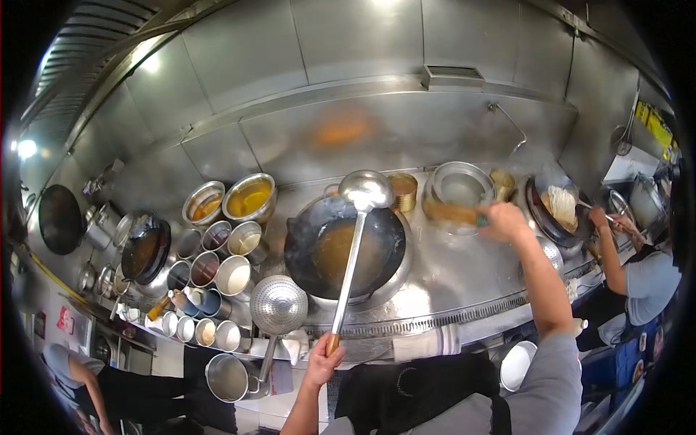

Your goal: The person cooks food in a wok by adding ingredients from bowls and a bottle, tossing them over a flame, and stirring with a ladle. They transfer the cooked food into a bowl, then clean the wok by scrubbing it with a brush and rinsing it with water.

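My left hand (321,362) grips the wooden end of a long steel ladle (353,272). The ladle slants up across a black wok (297,257), its bowl above the wok's far rim. Brownish liquid (348,250) lies in the wok, with some vapour over it. My right hand (505,221) stretches forward with fingers closed round a brown brush (451,212), smeared by motion; its exact kind is hard to make out. The brush crosses the near side of a round metal pot (462,165) of water. A tin can (403,192) stands left of that pot.
Two metal bowls of yellow liquid (250,198) and several seasoning containers (234,275) stand left. A perforated skimmer (279,304) rests by the counter edge, above a tall pot (227,377). At right, another person (649,283) works by a second wok (536,210); a further person (76,370) is at lower left.
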### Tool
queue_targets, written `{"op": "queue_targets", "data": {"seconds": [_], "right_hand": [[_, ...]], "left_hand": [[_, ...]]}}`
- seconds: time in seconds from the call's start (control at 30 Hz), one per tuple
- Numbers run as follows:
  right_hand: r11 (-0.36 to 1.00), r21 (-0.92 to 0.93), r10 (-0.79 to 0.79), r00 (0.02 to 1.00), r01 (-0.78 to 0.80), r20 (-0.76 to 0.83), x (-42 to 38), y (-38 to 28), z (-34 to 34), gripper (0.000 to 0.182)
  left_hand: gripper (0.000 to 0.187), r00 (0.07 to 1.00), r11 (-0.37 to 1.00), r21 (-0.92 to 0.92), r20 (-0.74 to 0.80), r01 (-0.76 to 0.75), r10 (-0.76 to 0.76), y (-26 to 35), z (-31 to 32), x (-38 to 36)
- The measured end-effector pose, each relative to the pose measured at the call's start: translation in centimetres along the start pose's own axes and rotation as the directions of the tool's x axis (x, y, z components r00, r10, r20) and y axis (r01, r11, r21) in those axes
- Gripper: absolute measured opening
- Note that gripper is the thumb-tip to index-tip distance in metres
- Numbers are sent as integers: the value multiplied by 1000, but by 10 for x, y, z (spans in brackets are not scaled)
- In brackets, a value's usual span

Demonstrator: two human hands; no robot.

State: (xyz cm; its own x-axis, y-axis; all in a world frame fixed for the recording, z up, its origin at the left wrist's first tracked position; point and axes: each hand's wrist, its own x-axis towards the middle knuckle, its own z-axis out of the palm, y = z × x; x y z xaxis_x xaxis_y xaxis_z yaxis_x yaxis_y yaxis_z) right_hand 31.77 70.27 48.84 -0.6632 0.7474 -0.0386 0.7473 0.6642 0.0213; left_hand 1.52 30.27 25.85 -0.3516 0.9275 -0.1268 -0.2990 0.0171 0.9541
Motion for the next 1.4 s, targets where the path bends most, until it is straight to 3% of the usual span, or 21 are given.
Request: {"op": "queue_targets", "data": {"seconds": [0.03, 0.17, 0.23, 0.37, 0.43, 0.47, 0.53, 0.57, 0.63, 0.73, 0.8, 0.83, 0.9, 0.93, 1.03, 1.07, 1.1, 1.17, 1.23, 1.33, 1.4], "right_hand": [[985, 174, 42, 964, 5, -263, -7, 12, -1, 55], [695, 708, 361, 790, 126, -495, -18, -1, 19, 58], [926, 360, 162, 981, -114, -107, -36, -16, 34, 65], [998, 68, 6, 980, -19, 197, -50, 61, 61, 66], [956, 289, 31, 973, 38, -230, -48, 100, 77, 64], [955, 293, 24, 975, 43, -222, -43, 105, 84, 64], [778, 599, 262, 768, 190, -584, -40, 100, 86, 61], [770, 610, 253, 788, 187, -561, -42, 102, 86, 61], [997, 33, -69, 997, 69, 16, -42, 112, 74, 60], [966, -220, -96, 979, 135, 178, -25, 125, 63, 61], [982, -24, 187, 982, -188, -36, -30, 112, 63, 61], [987, -39, 155, 987, -156, -30, -24, 106, 71, 61], [943, 333, 60, 980, 6, -189, -7, 90, 99, 60], [947, 321, 35, 983, 25, -179, 5, 70, 107, 60], [735, 636, -184, 972, 233, -143, 38, -22, 122, 60], [673, 698, -257, 963, 242, -86, 49, -52, 125, 59], [676, 693, -285, 956, 250, -68, 62, -80, 126, 59], [839, 484, -441, 833, 250, 335, 101, -126, 123, 62], [895, 278, -446, 742, 350, 501, 160, -145, 168, 66], [937, 303, -286, 883, 176, 372, 210, -198, 191, 68], [930, 353, -207, 942, 105, 265, 208, -246, 218, 66]], "left_hand": [[53, 997, 990, 144, -78, -7, 19, -3, 9, 1], [59, 984, 879, 471, -109, -72, 139, -16, 55, 5], [59, 986, 864, 491, -52, -113, 159, -20, 77, 5], [58, 985, 852, 517, -92, -80, 148, -29, 98, 2], [57, 983, 844, 531, -108, -70, 149, -46, 94, 2], [56, 988, 827, 559, -81, -64, 131, -52, 93, 0], [54, 994, 804, 594, -71, -25, 83, -57, 98, -9], [54, 997, 838, 546, -75, 25, 20, -60, 98, -13], [54, 998, 799, 599, -14, 54, -57, -55, 96, -19], [55, 992, 872, 477, 3, 108, -124, -105, 79, -21], [54, 987, 891, 429, -7, 149, -162, -124, 89, -10], [54, 979, 898, 400, 12, 183, -205, -133, 97, -3], [54, 975, 902, 379, -3, 206, -221, -149, 117, 11], [53, 912, 891, 228, 34, 392, -410, -154, 124, 20], [53, 791, 852, 351, 347, 388, -504, -167, 133, 45], [54, 809, 861, 485, 437, 155, -392, -171, 131, 49], [54, 820, 870, 463, 423, 171, -386, -165, 123, 46], [51, 918, 791, 606, 356, -85, -174, -125, 94, 31], [43, 975, 850, 512, 97, 122, -199, -75, 49, 16], [31, 857, 845, 480, -513, 234, 54, -41, -31, -14], [32, 725, 687, 638, -647, 347, 235, -43, -83, -31]]}}
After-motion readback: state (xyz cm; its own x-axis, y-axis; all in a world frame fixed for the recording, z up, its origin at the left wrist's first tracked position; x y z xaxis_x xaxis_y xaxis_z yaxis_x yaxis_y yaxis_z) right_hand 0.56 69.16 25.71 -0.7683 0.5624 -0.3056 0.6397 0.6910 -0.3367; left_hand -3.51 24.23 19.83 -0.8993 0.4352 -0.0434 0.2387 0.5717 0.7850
